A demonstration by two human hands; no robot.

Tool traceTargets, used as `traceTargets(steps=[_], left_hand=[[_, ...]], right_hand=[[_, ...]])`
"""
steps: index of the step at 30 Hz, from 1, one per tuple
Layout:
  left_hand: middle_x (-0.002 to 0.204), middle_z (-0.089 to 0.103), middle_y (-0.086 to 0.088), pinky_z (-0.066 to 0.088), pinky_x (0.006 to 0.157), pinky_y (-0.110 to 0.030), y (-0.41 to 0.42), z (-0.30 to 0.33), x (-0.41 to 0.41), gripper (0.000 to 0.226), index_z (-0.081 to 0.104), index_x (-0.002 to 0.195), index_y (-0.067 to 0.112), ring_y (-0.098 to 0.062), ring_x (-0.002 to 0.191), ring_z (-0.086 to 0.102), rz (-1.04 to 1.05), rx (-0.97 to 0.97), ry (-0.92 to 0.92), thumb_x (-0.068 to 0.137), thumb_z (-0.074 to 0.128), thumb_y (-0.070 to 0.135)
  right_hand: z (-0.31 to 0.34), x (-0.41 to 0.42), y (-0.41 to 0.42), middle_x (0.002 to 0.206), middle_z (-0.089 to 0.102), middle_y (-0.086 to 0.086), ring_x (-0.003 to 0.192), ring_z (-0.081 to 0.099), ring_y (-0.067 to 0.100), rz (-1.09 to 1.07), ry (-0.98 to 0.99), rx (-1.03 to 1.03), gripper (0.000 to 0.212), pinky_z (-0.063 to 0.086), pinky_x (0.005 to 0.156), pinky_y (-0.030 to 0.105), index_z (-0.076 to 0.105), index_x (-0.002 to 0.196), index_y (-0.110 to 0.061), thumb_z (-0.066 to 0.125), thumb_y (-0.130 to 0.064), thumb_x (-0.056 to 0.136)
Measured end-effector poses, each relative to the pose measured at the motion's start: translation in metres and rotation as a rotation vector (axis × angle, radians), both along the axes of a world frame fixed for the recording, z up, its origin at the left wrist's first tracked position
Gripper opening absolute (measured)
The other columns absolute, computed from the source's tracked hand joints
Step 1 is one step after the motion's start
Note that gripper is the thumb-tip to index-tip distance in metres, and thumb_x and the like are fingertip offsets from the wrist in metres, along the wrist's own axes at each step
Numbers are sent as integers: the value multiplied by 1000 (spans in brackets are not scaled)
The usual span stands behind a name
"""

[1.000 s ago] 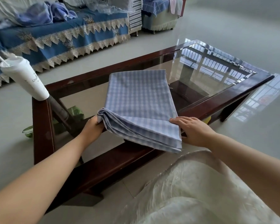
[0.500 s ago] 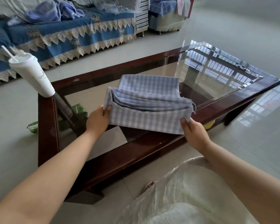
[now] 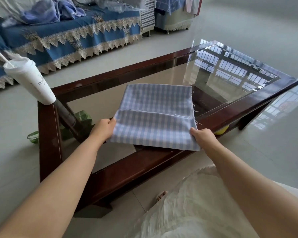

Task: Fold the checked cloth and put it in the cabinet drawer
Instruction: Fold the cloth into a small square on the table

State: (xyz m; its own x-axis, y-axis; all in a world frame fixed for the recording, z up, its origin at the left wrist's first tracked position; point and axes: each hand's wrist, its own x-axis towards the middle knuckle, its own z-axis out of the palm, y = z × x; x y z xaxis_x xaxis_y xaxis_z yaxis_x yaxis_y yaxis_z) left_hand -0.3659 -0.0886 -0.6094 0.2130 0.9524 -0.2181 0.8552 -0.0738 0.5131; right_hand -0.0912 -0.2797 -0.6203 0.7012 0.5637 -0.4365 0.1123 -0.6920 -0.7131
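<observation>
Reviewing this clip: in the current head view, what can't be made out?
- Cabinet drawer: none appears in the head view.
- Left hand and right hand: fingers tucked under the checked cloth, so the grip is partly hidden.
- Cup print: too small to read fully.
- Green item under the coffee table: the wooden frame blocks most of it.
- Sofa: cut off at the left and top edges.
</observation>
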Motion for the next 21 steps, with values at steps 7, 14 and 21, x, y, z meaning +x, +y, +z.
traceTargets(steps=[7, 14, 21], left_hand=[[88, 55, -8, 36, 55, -33, -16, -3, 4, 31, 45, 94, 11, -25, 69, 52, 50, 219, 83, 98, 38, 41], [153, 24, 3, 26, 110, -44, -19, -1, 22, 46, 36, 138, 29, -23, 139, 24, -842, 683, 320, 93, 47, 32], [156, -11, 16, -8, 118, -45, -8, -10, 28, 63, 0, 148, 40, -17, 145, -15, -940, 278, 359, 90, 3, 62]], right_hand=[[-2, -5, -2, 76, 63, 9, 79, 62, 31, 16, -96, -35, 50, 46, 73, 35, 67, 83, -2, 45, -45, 93], [-2, -9, 0, 75, 62, 5, 72, 57, 27, 20, -178, -113, 51, 40, 64, 33, 62, 80, -9, 38, -51, 95], [-2, -15, -3, 73, 56, 3, 69, 55, 28, -14, -236, -120, 52, 38, 59, 33, 52, 78, -11, 34, -57, 94]])
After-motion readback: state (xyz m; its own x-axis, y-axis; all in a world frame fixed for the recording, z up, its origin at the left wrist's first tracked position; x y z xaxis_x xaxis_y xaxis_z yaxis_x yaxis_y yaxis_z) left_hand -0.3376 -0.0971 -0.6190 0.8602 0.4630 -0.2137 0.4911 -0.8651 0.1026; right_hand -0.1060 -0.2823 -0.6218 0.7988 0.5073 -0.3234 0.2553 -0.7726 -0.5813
